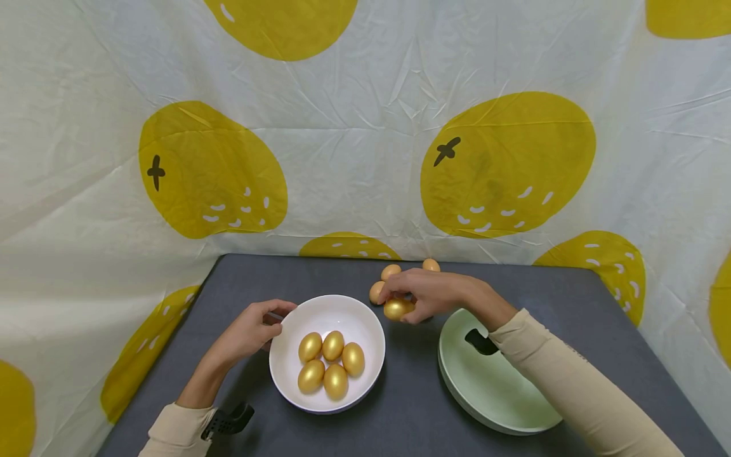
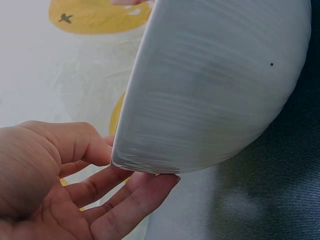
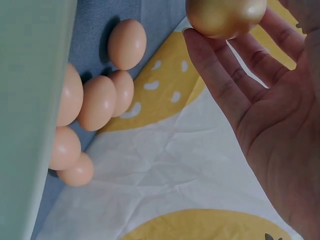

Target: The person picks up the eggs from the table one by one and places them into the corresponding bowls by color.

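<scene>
Right hand (image 1: 431, 292) has a gold egg (image 1: 397, 309) pinched, long axis kinda left-right. Bowl (image 1: 365, 327) is just left and nearer, left hand (image 1: 254, 327) pinching its far-left side.

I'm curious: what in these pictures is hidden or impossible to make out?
- Head view: part of the green dish, covered by the right sleeve.
- Left wrist view: the inside of the white bowl, hidden by its own wall.
- Right wrist view: part of the golden egg, cut off by the upper edge.
- Same view: parts of two brown eggs, behind the green dish.
</scene>
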The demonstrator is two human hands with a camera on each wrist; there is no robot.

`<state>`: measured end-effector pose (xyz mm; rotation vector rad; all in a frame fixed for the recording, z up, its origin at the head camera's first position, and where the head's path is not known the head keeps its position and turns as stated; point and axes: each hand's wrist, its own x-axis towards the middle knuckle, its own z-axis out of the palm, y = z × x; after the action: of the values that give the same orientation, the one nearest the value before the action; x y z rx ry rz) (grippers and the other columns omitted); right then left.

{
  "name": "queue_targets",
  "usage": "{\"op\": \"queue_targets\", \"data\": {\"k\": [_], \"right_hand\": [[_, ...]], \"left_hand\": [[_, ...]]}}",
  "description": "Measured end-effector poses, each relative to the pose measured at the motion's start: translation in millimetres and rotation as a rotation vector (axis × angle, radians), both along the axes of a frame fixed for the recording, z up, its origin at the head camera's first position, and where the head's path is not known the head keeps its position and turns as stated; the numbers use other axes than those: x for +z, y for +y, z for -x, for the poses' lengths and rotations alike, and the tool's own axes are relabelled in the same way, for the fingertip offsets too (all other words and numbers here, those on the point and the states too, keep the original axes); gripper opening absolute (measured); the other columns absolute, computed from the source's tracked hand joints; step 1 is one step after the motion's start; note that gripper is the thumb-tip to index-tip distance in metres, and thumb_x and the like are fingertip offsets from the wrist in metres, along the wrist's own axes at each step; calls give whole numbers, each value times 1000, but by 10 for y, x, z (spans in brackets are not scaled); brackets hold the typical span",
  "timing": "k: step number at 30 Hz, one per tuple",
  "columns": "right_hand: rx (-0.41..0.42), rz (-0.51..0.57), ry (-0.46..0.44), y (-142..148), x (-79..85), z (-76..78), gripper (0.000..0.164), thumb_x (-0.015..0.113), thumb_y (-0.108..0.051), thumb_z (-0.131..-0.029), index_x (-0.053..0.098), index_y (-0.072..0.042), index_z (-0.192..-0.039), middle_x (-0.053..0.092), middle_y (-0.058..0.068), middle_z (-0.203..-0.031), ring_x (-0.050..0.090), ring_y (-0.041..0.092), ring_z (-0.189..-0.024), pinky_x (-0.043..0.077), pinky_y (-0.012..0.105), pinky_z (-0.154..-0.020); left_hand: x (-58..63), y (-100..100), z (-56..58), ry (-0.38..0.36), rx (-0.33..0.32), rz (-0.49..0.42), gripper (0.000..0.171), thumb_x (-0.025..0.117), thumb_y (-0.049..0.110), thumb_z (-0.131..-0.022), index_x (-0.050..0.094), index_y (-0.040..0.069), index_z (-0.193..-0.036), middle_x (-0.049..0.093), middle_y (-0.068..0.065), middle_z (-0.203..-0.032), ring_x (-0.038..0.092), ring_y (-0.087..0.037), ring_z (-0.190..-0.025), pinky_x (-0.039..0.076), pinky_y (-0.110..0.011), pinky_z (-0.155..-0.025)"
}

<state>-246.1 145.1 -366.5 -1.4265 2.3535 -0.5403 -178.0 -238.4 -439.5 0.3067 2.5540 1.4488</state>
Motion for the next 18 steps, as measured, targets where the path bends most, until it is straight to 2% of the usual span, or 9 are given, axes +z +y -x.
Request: {"op": "queue_targets", "data": {"k": [8, 12, 18], "right_hand": [[31, 21, 30, -76, 28, -43, 35, 78, -13, -85, 65, -15, -118, 62, -7, -109, 57, 11, -93, 55, 35, -82], [73, 43, 33, -135, 8, -43, 32, 77, -12, -84, 66, -16, -114, 61, -6, -109, 57, 12, -95, 55, 36, -83], [92, 27, 12, -223, 3, -57, 33, 76, -12, -85, 66, -18, -115, 61, -8, -112, 58, 10, -99, 54, 30, -87]], "left_hand": [[0, 1, -2, 5, -6, -1, 40, 57, -3, -95, 62, 3, -134, 66, -19, -120, 68, -27, -96, 61, -39, -63], [-1, 0, -2, 5, -6, 0, 40, 57, -3, -95, 62, 4, -134, 66, -19, -121, 68, -27, -96, 61, -39, -63], [-3, 0, -6, 2, -3, -2, 41, 57, -3, -95, 63, 4, -134, 66, -18, -121, 68, -27, -96, 61, -40, -63]]}}
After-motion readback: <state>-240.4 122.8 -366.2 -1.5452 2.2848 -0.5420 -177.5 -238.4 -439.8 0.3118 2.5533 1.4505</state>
